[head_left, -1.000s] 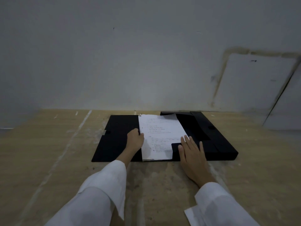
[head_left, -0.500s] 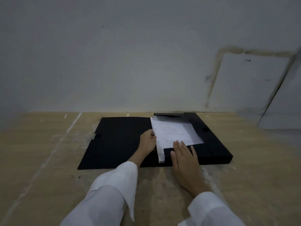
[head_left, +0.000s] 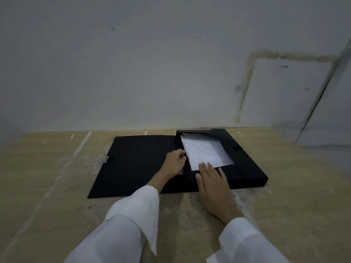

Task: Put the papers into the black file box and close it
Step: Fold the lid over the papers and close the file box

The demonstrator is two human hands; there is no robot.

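Note:
The black file box (head_left: 247,173) lies open on the wooden surface, its flat lid (head_left: 136,164) spread out to the left. White printed papers (head_left: 207,151) lie inside the tray part, slightly tilted, with the left edge raised against the spine. My left hand (head_left: 173,164) pinches that left edge of the papers with its fingertips. My right hand (head_left: 212,179) rests flat, fingers spread, on the near flap of the box, its fingertips touching the papers' bottom edge.
A worn wooden tabletop (head_left: 57,186) with pale scuff streaks runs to a grey wall (head_left: 152,73) right behind the box. White sleeves cover both forearms. A stained patch marks the wall at the right.
The papers have slid right from across the spine down into the tray. My left hand followed them right along their edge; my right hand stayed on the near flap.

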